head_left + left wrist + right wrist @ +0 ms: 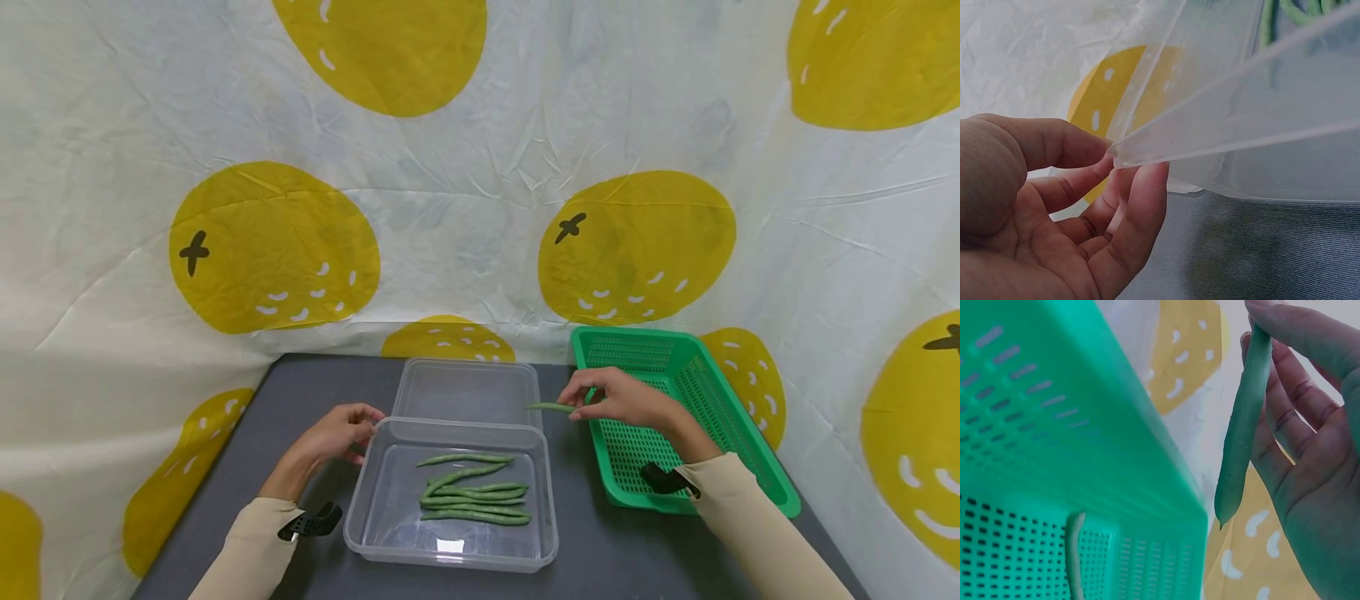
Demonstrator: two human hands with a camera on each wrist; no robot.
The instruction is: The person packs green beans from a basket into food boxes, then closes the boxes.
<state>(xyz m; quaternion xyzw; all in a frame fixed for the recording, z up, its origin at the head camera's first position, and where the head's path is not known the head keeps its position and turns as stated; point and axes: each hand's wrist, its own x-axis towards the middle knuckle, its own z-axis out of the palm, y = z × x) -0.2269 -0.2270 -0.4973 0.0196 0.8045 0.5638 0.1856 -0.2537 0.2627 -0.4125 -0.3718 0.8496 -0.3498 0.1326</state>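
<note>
A clear plastic container [356,517] stands at the front of the table with several green beans [476,504] lying on its floor. My left hand [330,437] pinches the container's far left corner; the left wrist view shows thumb and fingers on the rim corner [1141,150]. Up by the basket's left edge, my right hand [618,400] holds a single green bean [551,407] in the air, its tip pointing left. In the right wrist view this bean [1242,428] hangs from thumb and fingertip, beside the green basket [1166,469]. One more bean [1075,556] lies inside the basket.
The green perforated basket [750,450] stands on the right of the dark table [592,558]. A clear plastic lid [465,387] lies behind the container. Patterned cloth [457,233] hangs at the back and sides.
</note>
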